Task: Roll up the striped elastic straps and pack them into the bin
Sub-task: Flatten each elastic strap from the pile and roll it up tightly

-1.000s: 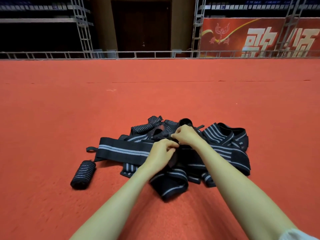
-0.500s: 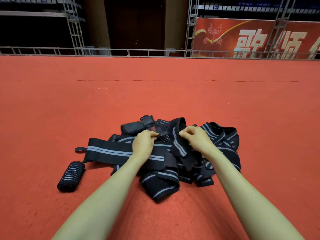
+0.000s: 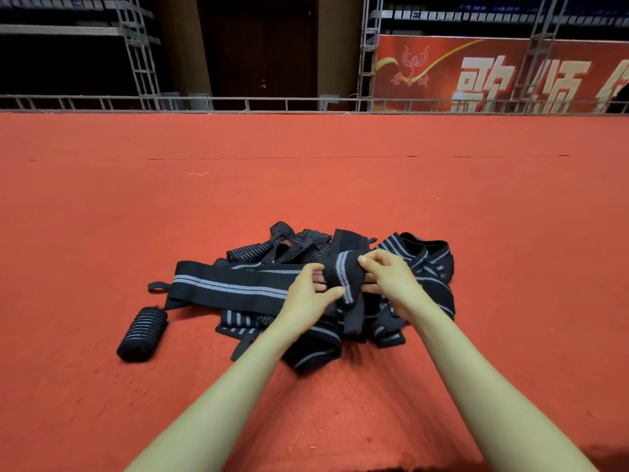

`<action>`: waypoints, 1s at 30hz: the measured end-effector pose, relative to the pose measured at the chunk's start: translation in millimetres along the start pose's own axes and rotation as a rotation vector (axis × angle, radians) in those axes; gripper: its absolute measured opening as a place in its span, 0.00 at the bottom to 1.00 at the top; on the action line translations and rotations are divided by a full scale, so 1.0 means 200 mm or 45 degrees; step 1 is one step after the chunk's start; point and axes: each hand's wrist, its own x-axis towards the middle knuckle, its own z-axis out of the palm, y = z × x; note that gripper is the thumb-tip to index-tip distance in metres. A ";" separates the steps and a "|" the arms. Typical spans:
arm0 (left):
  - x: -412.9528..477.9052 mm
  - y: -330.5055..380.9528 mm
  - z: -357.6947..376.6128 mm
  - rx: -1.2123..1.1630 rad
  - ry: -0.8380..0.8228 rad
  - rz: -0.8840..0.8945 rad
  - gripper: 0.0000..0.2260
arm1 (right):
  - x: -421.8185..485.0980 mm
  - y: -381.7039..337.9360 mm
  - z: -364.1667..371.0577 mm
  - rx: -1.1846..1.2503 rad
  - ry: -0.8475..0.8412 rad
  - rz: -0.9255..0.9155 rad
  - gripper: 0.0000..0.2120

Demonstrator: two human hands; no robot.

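Observation:
A heap of black elastic straps with grey stripes point(image 3: 422, 264) lies on the red carpet in front of me. One strap point(image 3: 342, 274) is lifted over the heap. My left hand point(image 3: 308, 294) grips its left edge and my right hand point(image 3: 388, 277) pinches its right edge, with the strap bunched between them. A long flat strap point(image 3: 224, 287) with an end loop stretches out to the left. One rolled-up strap point(image 3: 143, 333) lies apart at the left front. No bin is in view.
Red carpet point(image 3: 306, 185) spreads on all sides of the heap. A metal truss rail point(image 3: 272, 105) runs along its far edge, with a red banner point(image 3: 493, 73) and a dark door point(image 3: 258, 46) behind it.
My hands have come closer together and lifted one strap off the heap, gathering it between them. The view has shifted slightly.

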 end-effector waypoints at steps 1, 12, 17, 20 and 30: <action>-0.01 0.00 0.00 -0.073 -0.027 -0.054 0.27 | -0.01 0.00 0.00 -0.028 0.018 -0.012 0.08; -0.05 -0.14 0.04 0.326 -0.268 0.137 0.27 | -0.06 0.05 0.03 -0.426 0.325 -0.222 0.10; -0.03 -0.18 0.04 0.366 -0.282 0.117 0.24 | -0.06 0.08 0.05 -0.370 0.415 -0.253 0.10; -0.02 -0.22 0.05 0.405 -0.270 0.098 0.22 | -0.06 0.09 0.06 -0.326 0.437 -0.286 0.10; 0.00 -0.17 0.02 0.056 -0.308 0.062 0.23 | -0.02 0.10 -0.02 0.015 0.378 -0.050 0.09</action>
